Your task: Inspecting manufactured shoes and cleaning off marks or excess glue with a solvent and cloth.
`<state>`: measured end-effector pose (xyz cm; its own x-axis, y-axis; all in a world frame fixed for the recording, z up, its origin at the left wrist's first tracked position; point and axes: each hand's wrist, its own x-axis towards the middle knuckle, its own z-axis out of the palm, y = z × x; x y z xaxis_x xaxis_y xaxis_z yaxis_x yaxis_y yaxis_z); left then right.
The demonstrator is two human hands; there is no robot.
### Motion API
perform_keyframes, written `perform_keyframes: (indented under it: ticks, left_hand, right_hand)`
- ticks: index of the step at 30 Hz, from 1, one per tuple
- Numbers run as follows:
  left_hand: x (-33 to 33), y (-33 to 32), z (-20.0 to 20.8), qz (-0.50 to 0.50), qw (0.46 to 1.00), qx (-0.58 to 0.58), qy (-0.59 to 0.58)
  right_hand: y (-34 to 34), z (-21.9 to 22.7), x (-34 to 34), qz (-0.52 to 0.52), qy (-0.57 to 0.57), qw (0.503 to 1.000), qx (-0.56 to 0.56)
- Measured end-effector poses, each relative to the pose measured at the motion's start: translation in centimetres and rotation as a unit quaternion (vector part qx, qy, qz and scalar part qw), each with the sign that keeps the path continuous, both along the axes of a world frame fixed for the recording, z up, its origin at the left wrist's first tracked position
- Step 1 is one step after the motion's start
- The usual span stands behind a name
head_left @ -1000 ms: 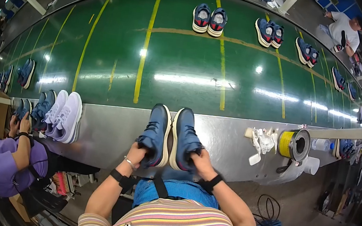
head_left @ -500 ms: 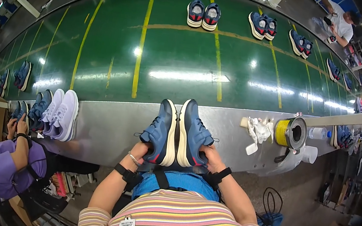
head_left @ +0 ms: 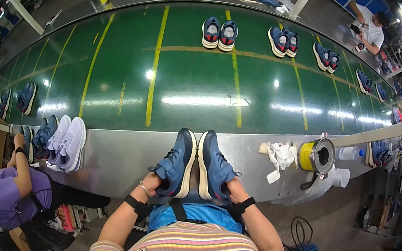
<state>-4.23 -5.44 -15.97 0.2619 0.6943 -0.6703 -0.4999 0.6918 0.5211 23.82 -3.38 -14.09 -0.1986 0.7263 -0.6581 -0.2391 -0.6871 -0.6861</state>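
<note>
Two blue sneakers with cream soles are in my hands, toes pointing away from me and soles turned toward each other. My left hand (head_left: 151, 183) is closed on the heel end of the left sneaker (head_left: 173, 161). At the heel of the right sneaker (head_left: 214, 164), my right hand (head_left: 236, 190) grips the collar, with some fingers hidden inside or behind the shoe. The soles nearly meet near the toes and spread apart toward the heels. Both sneakers are over the near edge of the metal ledge (head_left: 121, 147).
Beyond the ledge runs a green conveyor belt (head_left: 127, 64) with yellow lines, carrying pairs of blue sneakers (head_left: 219, 34). To the right are crumpled white cloth (head_left: 281, 156), a yellow-banded can (head_left: 316, 156) and a plastic bottle (head_left: 348, 153). Lavender sneakers (head_left: 70, 146) and a purple-clad co-worker (head_left: 13, 197) are at left.
The view has tilted, so the belt and ledge sit lower in the picture. The sneakers' heels have spread slightly apart in my grip. The co-worker's hand at left has shifted.
</note>
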Motion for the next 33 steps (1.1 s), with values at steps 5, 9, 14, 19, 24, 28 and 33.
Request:
perform_keyframes:
  ticks: [5, 9, 14, 19, 24, 28, 33]
  left_hand:
    - [0.4, 0.9, 3.3, -0.057, 0.941, 0.199, 0.268]
    - [2.0, 1.6, 6.7, -0.087, 0.762, 0.342, 0.542]
    - [4.0, 1.9, 5.8, -0.199, 0.651, 0.311, 0.663]
    - [0.1, 3.2, -0.7, -0.176, 0.822, 0.275, 0.467]
    - [-0.7, 3.0, -1.3, -0.152, 0.9, 0.203, 0.354]
    - [-1.7, 2.4, 0.1, -0.096, 0.973, 0.039, 0.206]
    - [-1.0, 3.1, 2.1, -0.086, 0.969, 0.016, 0.231]
  right_hand:
    - [0.3, 1.3, 0.3, -0.003, -0.081, 0.977, 0.196]
    - [0.8, 5.3, -0.3, 0.096, -0.387, 0.833, 0.384]
    - [1.7, 4.7, -2.4, 0.107, -0.514, 0.752, 0.397]
    - [4.1, -0.7, 0.8, 0.182, -0.256, 0.912, 0.264]
    - [5.0, 0.5, 1.3, 0.164, -0.09, 0.967, 0.173]
    - [4.7, 0.8, 1.9, 0.096, 0.011, 0.994, 0.045]
    - [4.9, 0.7, 1.7, 0.085, 0.013, 0.996, 0.032]
